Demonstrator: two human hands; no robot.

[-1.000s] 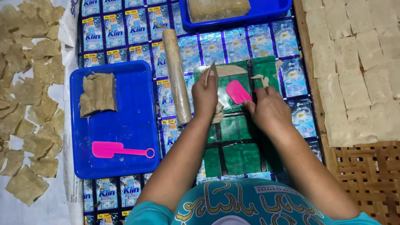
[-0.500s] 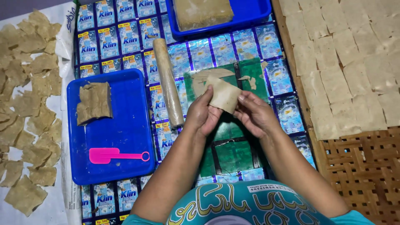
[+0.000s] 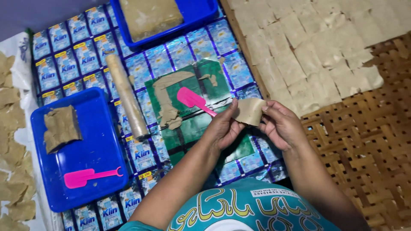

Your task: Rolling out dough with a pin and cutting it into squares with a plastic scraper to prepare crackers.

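Tan and thin, a square dough sheet (image 3: 249,111) is held above the right edge of the sachet-patterned mat (image 3: 141,68), pinched on its left side by the fingers of the left hand (image 3: 222,128) and on its right side by the fingers of the right hand (image 3: 280,126). Just right of the hands, the woven bamboo tray (image 3: 368,145) has bare room in its near half, while its far half is covered with rows of flat dough squares (image 3: 299,47). Two pink scrapers show: one (image 3: 195,100) on the green patch of the mat, one (image 3: 87,176) in the near blue tray (image 3: 102,149) beside a dough block (image 3: 62,127). One rolling pin (image 3: 126,96) lies between that tray and the green patch. A second blue tray (image 3: 201,13) sits at the mat's far edge.
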